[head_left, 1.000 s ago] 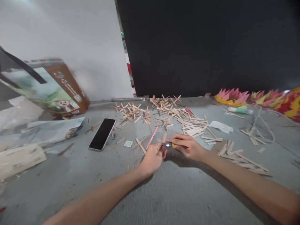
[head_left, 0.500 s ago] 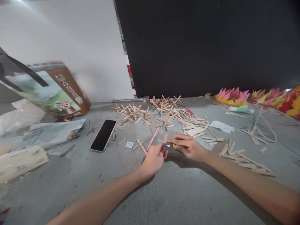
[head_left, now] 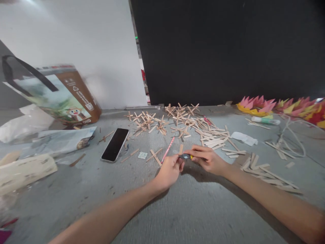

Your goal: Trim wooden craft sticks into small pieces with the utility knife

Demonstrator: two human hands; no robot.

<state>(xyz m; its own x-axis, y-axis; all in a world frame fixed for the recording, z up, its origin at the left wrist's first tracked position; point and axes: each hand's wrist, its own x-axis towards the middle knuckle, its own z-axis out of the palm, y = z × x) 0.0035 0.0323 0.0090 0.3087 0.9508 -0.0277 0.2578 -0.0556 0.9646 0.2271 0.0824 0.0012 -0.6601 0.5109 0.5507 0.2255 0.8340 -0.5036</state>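
My left hand [head_left: 169,171] pinches a wooden craft stick [head_left: 181,149] whose upper end sticks up past the fingers. From the right, my right hand [head_left: 207,160] is closed on a small dark tool with a yellow part [head_left: 187,156], its tip against the stick at the left fingertips. The tool's exact kind is hard to make out. Just left of the hands, a pink patterned pencil [head_left: 168,149] lies beside two crossed sticks [head_left: 155,157]. A small patterned square [head_left: 142,155] is farther left.
Beyond my hands are piled crossed sticks [head_left: 147,122] and loose sticks [head_left: 215,138]; more sticks [head_left: 269,174] lie right. A phone [head_left: 115,145], a printed bag [head_left: 73,98] and plastic packaging [head_left: 27,171] are left. Paper crowns [head_left: 256,105] and a white cable [head_left: 302,145] are far right.
The whole view has shifted slightly, so the items appear a little farther right. Both hands keep the same hold on the stick and the tool.
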